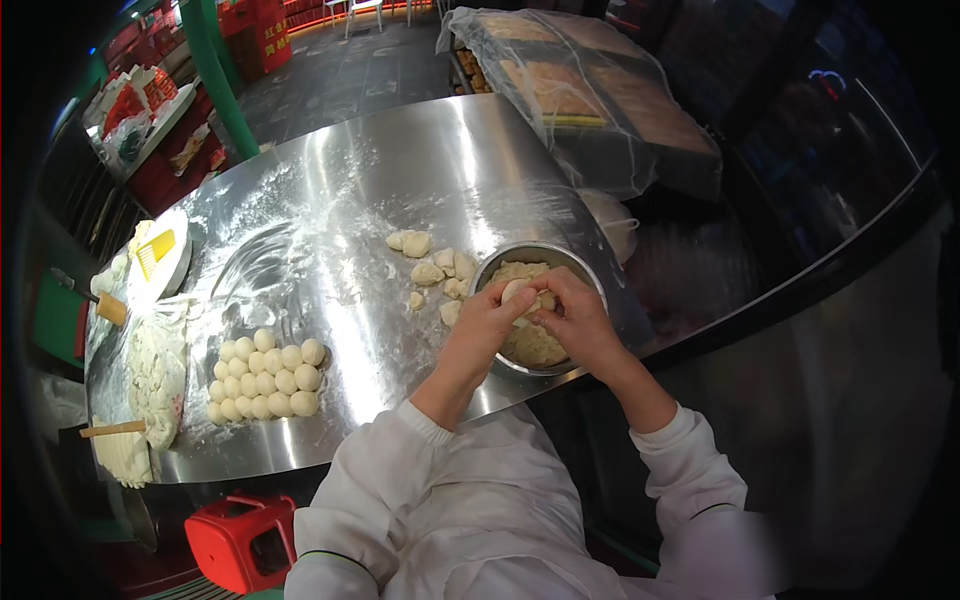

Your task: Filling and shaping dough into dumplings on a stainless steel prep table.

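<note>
Over a round metal bowl [596, 277], my left hand [491, 315] and my right hand [574, 311] hold one small piece of pale dough [516, 291] between them. The thumbs and fingers of both hands press at its edges, and part of it is covered by them. A crumbly beige filling [529, 345] lies in the bowl beneath my hands. Left of the bowl, several loose dough pieces [427, 274] rest on the floured steel table [390, 165]. Farther left, round dough balls [266, 382] sit in close rows.
A bagged dough mass [157, 375], a wooden-handled tool [111, 308] and a white container with a yellow scraper [155, 253] are at the table's left end. Plastic-covered trays [570, 82] stand beyond the far right edge. A red stool [240, 540] is below the near left edge.
</note>
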Motion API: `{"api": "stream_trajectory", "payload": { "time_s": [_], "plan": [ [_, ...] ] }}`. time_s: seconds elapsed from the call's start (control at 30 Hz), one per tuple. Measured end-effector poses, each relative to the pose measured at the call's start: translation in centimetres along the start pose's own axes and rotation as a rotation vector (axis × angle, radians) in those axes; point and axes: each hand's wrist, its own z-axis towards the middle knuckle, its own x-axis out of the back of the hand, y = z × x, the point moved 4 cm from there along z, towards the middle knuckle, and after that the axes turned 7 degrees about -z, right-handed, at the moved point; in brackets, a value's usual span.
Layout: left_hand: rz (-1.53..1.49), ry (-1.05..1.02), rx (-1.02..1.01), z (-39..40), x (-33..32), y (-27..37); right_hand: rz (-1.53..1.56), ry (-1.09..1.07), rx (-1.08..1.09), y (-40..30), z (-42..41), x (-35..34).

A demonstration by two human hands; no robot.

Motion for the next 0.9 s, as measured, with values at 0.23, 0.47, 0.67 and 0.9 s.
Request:
{"api": "stream_trajectory", "payload": {
  "time_s": [0.23, 0.47, 0.67, 0.9],
  "plan": [
    [0.112, 0.004, -0.062, -0.6, 0.1, 0.6, -0.139, 0.053, 0.081, 0.3, -0.4, -0.9],
    [-0.042, 0.099, -0.088, -0.6, 1.6, 0.2, -0.058, 0.074, 0.128, -0.2, 0.1, -0.5],
    [-0.194, 0.035, -0.088, -1.7, 2.4, 0.8, 0.155, 0.066, -0.266, 2.2, -0.5, 0.5],
    [-0.312, 0.128, -0.042, -2.7, 1.5, 1.2, 0.106, 0.094, -0.078, -0.1, -0.4, -0.5]
  ]
}}
